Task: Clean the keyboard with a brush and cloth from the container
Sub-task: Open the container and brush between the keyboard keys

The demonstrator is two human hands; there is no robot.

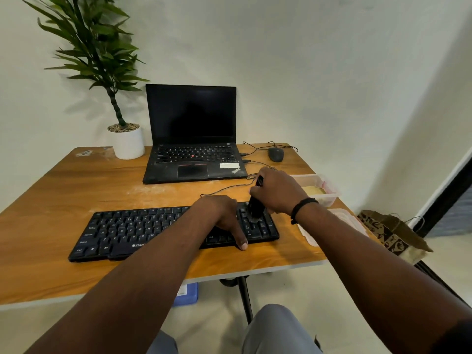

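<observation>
1. Gripping a black brush, the right hand had its fingers curled round the handle, bristles down on the right-end keys of the flat black plastic keyboard.
2. Left hand lay flat on the keys just left of the brush, fingers straight, holding nothing.
3. Keyboard sat near the front edge of the orange wooden bench.
4. Clear plastic container stood right of the hands, just behind them.

Left hand hides keyboard middle keys; brush bristles blurred.
</observation>
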